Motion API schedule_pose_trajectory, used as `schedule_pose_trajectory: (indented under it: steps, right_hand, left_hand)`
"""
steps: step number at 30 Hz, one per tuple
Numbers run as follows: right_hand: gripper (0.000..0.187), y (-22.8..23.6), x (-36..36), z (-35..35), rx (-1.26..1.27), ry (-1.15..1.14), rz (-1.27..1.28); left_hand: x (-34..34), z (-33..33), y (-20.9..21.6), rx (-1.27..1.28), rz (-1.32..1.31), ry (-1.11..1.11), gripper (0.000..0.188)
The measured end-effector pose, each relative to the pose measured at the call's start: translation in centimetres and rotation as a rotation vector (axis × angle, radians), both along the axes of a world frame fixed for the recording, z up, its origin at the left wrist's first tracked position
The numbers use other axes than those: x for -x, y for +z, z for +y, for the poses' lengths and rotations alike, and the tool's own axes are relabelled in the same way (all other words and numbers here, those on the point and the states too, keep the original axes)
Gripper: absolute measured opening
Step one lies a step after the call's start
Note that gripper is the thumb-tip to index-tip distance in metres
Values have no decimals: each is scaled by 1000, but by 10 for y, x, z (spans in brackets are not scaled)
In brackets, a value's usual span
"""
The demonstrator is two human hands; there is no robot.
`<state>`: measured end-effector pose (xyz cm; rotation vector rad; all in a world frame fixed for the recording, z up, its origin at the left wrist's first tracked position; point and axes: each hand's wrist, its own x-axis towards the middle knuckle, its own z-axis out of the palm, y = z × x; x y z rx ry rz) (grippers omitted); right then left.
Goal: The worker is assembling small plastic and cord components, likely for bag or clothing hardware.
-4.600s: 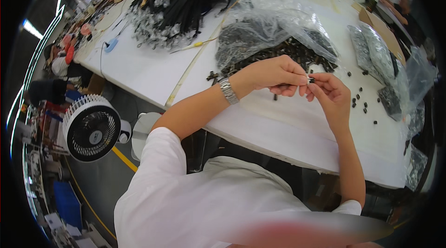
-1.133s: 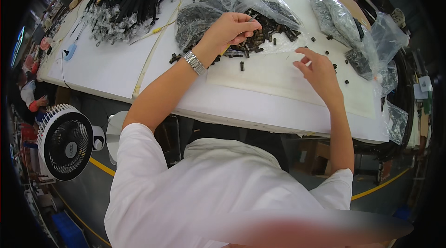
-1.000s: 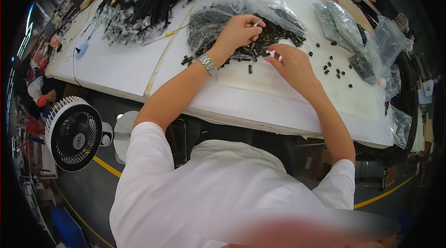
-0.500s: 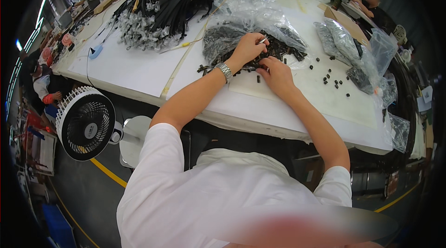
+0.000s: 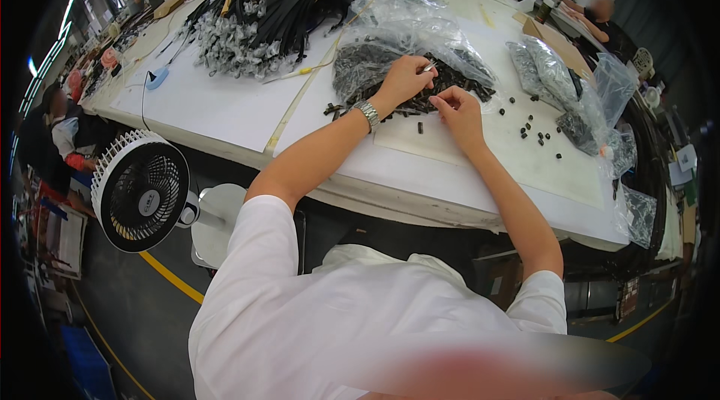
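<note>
My left hand (image 5: 407, 79), with a metal-banded watch (image 5: 368, 115) on its wrist, is closed around a slim silver tool (image 5: 429, 67); only a short piece of the tool shows, and its kind is unclear. It hovers at the pile of small dark cylindrical parts (image 5: 457, 82), which spills from a clear plastic bag (image 5: 420, 21). My right hand (image 5: 461, 116) is just off the pile's near right side, thumb and fingertips pinched together. Whatever they hold is too small to make out. One loose dark part (image 5: 421, 128) lies on the table between my forearms.
A bundle of black straps (image 5: 281, 14) with clear-wrapped ends lies at the left back. A yellow-handled tool (image 5: 301, 71) rests nearby. Several loose parts (image 5: 541, 135) and filled plastic bags (image 5: 551, 62) are at the right. A fan (image 5: 146, 197) stands left of the table (image 5: 375, 194).
My right hand has drawn slightly right, away from the pile, with its fingertips pinched. My left hand stays at the pile with the silver tool, shifted a little.
</note>
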<state>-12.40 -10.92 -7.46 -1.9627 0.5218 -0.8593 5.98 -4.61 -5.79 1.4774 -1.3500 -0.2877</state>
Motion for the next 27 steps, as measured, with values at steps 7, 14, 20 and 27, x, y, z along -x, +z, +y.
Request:
schedule_pose_trajectory:
  steps: [7, 14, 20, 27]
  right_hand:
    - [20, -1, 2, -14, -136, 16, -99]
    - [21, -12, 3, -33, -359, -14, -226]
    - [18, -5, 3, -30, -564, 39, -248]
    - [13, -4, 16, -49, -829, 399, -300]
  left_hand:
    - [9, 3, 5, 8, 58, -86, 18]
    - [28, 15, 19, -106, 65, -171, 23]
    - [20, 13, 11, -122, -29, -179, 22]
    - [22, 22, 26, -287, 353, -370, 24]
